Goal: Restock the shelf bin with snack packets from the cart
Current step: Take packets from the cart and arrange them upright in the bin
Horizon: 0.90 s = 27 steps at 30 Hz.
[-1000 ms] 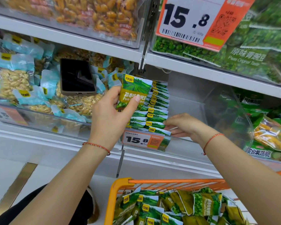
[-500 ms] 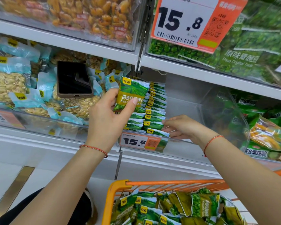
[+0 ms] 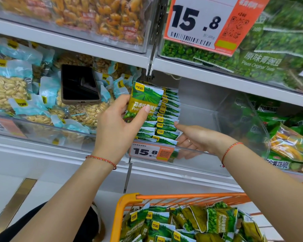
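Two hands on the clear shelf bin (image 3: 217, 119): left hand (image 3: 115, 126) pinches a green pea packet (image 3: 143, 100) upright at the row's (image 3: 166, 123) back, right hand (image 3: 196, 138), fingers straight, braces the row; refills wait in orange cart (image 3: 128, 203).

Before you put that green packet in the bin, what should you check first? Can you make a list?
1. Left hand grips the packet firmly: ok.
2. Right hand steadies the row of packets in the bin: ok.
3. Free room in the bin beside the row: ok.
4. Packet matches the row's green design: ok.
5. More packets wait in the cart: ok.
6. Row stays upright if released: cannot tell.
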Motion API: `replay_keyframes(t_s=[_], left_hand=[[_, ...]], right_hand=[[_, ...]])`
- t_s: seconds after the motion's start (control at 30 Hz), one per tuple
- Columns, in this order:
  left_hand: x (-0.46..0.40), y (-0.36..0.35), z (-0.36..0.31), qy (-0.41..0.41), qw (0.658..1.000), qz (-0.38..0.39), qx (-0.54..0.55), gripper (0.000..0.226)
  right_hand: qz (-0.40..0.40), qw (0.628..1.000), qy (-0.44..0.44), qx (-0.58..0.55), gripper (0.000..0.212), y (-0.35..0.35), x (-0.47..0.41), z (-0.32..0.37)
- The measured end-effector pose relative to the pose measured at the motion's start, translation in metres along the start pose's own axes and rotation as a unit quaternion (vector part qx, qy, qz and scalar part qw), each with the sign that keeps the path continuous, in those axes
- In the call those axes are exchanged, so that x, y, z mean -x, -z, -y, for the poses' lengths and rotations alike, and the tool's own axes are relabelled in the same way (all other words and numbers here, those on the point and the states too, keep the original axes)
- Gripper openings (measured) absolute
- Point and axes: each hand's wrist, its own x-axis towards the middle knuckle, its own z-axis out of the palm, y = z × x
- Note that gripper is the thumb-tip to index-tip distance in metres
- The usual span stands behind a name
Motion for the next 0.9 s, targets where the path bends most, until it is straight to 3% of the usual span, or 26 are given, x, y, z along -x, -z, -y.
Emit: replay_keyframes(t_s=[0.17,0.27,0.33,0.4,0.47,0.53,0.6,0.63,0.7,0.77,0.9], left_hand=[[0.0,-0.007,-0.006,0.033,0.996,0.037,0.07,0.008],[0.005,-0.021,-0.011,0.091,0.98,0.094,0.147,0.005],[0.009,-0.035,-0.014,0.133,0.967,0.123,0.181,0.01],[0.012,-0.049,-0.017,0.148,0.96,0.15,0.186,0.012],[0.015,-0.06,-0.015,0.119,0.967,0.192,0.121,0.019],[0.018,-0.064,-0.008,0.027,0.968,0.238,-0.074,0.037],[0.022,-0.061,0.0,-0.072,0.928,0.217,-0.293,0.059],[0.023,-0.058,0.003,-0.101,0.908,0.203,-0.353,0.064],[0.022,-0.056,0.012,-0.13,0.885,0.179,-0.41,0.064],[0.017,-0.055,0.016,-0.134,0.871,0.182,-0.436,0.063],[0.007,-0.052,0.023,-0.126,0.874,0.185,-0.43,0.06]], right_hand=[[-0.023,0.997,0.04,0.056,0.069,0.01,0.013,0.001],[-0.076,0.979,0.186,-0.043,0.057,0.014,0.023,-0.001],[0.0,0.947,0.259,-0.188,0.048,0.015,0.036,-0.004],[0.071,0.923,0.297,-0.234,0.033,0.014,0.046,-0.009],[0.08,0.926,0.293,-0.225,0.031,0.014,0.044,-0.015],[0.061,0.933,0.268,-0.233,0.038,0.021,0.036,-0.021],[0.007,0.933,0.235,-0.273,0.03,0.033,0.022,-0.024],[-0.04,0.932,0.217,-0.288,0.021,0.04,0.009,-0.026],[-0.139,0.939,0.181,-0.257,0.011,0.054,-0.019,-0.028],[-0.215,0.948,0.144,-0.187,0.018,0.066,-0.051,-0.027],[-0.308,0.943,0.098,-0.073,0.023,0.081,-0.103,-0.007]])
